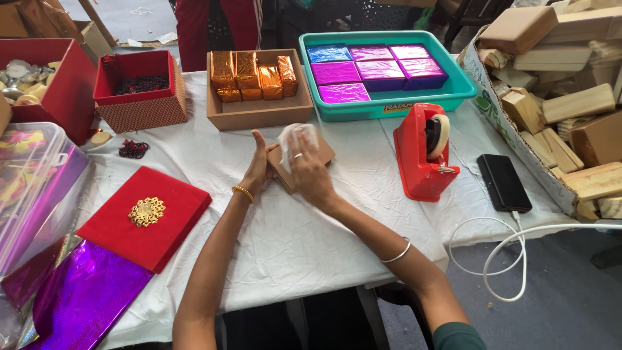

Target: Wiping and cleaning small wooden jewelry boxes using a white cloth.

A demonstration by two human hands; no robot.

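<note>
A small brown box (pixel 322 155) lies in the middle of the white-clothed table (pixel 304 240). My left hand (pixel 258 170) steadies its left side with the thumb raised. My right hand (pixel 310 172) rests on top of the box and holds a piece of clear film (pixel 295 137) against it. Both wrists wear bangles, and a ring is on the right hand.
A red tape dispenser (pixel 424 152) and black phone (pixel 503 182) with white cable lie to the right. Behind are a teal tray (pixel 463 87) of purple and blue wrapped blocks, a brown box (pixel 259 116) of orange ones, red boxes, and a carton of wooden blocks (pixel 570 104). Red lid (pixel 146 217) and purple foil (pixel 84 295) at left.
</note>
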